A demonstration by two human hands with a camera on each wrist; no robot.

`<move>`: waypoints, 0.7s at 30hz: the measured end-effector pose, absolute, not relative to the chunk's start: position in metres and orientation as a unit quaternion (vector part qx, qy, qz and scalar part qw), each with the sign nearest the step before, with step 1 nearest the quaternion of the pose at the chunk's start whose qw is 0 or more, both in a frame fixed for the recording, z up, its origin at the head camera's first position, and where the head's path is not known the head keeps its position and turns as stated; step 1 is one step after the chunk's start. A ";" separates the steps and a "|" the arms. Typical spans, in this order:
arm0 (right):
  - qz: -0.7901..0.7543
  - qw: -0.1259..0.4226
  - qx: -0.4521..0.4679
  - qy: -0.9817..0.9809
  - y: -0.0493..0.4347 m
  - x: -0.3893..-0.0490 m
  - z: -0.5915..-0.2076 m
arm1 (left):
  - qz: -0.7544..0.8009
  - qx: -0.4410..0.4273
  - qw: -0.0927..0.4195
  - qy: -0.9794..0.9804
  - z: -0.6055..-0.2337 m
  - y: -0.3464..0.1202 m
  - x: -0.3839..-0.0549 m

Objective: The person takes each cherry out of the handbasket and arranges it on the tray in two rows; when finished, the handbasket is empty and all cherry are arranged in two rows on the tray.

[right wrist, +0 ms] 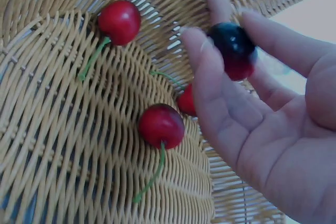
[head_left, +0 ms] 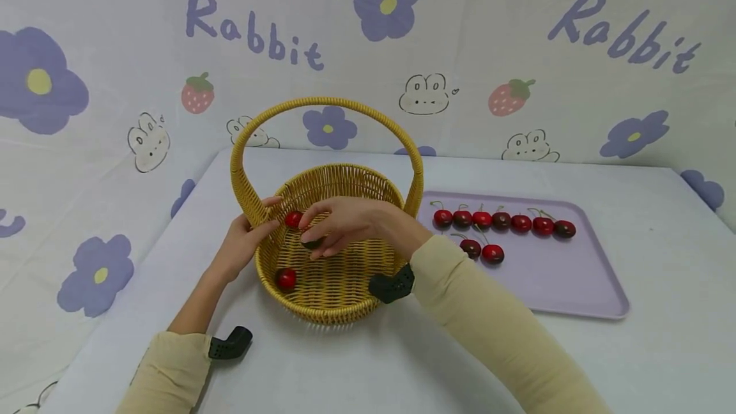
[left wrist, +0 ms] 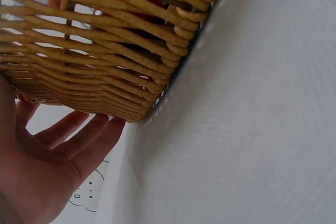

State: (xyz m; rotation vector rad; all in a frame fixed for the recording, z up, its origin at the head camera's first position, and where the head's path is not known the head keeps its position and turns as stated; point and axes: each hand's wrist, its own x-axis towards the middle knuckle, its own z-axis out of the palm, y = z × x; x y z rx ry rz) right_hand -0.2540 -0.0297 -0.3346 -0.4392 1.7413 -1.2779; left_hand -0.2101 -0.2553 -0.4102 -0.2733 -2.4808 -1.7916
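Note:
A yellow wicker basket (head_left: 333, 315) with a tall arched handle stands on the table. My left hand (head_left: 244, 245) holds its left side at the handle's foot, thumb over the rim. In the left wrist view the fingers (left wrist: 94, 135) lie against the outer weave. Inside the basket, my right hand (head_left: 345, 219) pinches a dark red cherry (right wrist: 232, 51) between thumb and fingers, above the woven bottom. Loose cherries lie in the basket: one red cherry (right wrist: 119, 22), another with a green stem (right wrist: 161, 126), and a third (right wrist: 186, 100) partly hidden behind the fingers.
To the right of the basket lies a lilac tray (head_left: 552, 280). A row of several cherries (head_left: 500, 221) runs along its far side, with two more cherries (head_left: 492, 253) in front, near my right sleeve (head_left: 477, 299). A printed cloth (head_left: 368, 62) hangs behind the white table.

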 end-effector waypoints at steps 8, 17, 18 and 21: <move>-0.518 0.435 -0.191 0.711 -0.006 -0.255 -0.330 | -0.593 -0.101 0.017 -0.799 -0.408 -0.255 -0.209; -0.517 0.436 -0.218 0.704 0.016 -0.250 -0.325 | -0.597 -0.099 -0.009 -0.796 -0.406 -0.256 -0.211; -0.516 0.432 -0.221 0.706 0.017 -0.249 -0.325 | -0.595 -0.098 -0.008 -0.797 -0.406 -0.257 -0.211; -0.514 0.424 -0.226 0.711 0.023 -0.247 -0.322 | -0.591 -0.094 -0.002 -0.801 -0.406 -0.257 -0.211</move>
